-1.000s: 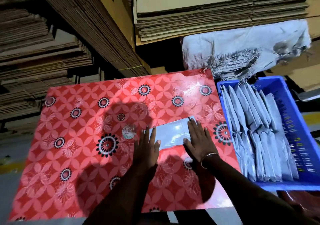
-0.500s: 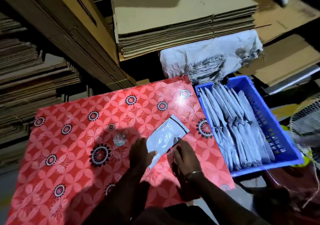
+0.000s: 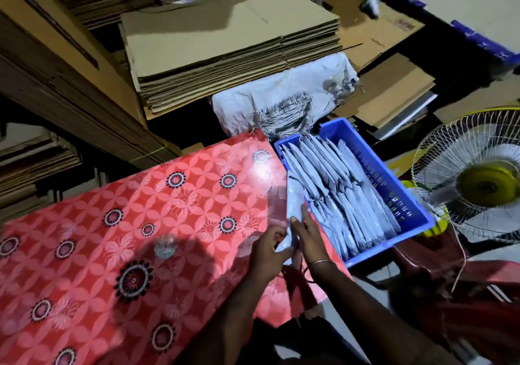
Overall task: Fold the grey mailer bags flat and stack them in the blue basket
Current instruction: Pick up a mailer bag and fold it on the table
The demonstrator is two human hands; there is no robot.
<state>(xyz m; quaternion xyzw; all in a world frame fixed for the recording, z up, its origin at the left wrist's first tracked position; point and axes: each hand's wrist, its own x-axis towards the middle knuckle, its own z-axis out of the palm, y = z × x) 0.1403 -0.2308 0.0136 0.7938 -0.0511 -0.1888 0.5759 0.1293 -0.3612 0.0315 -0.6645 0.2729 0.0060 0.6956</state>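
Mailer bags are your job, so start with the widest thing under your grip: the red floral tabletop (image 3: 112, 238) spreads away to the left of your hands and carries nothing else that you can make out. Just right of the grip sits the blue basket (image 3: 394, 195), its near long wall running alongside the table edge, with the stacked grey mailers (image 3: 337, 193) leaning on edge in rows inside it. Well beyond the basket from your hands, to the right, stands a wire-caged fan (image 3: 484, 178), blurred as if it is running.

Between your hands is the folded mailer (image 3: 292, 204), a pale, motion-smeared strip lifted over the table's right edge, its far end just reaching the basket's near wall. Your left hand (image 3: 267, 252) curls round its lower end. Your right hand (image 3: 309, 235) lies along its right side with fingers fairly straight; whether the thumb pinches from behind is too blurred to tell.

From here the main risk seems to be the fold springing open, because only the low end is firmly held. If the bag's tip snags on the basket wall, it could crumple, or push the leaning rows over. Air from the fan might also lift a loosely held flap.
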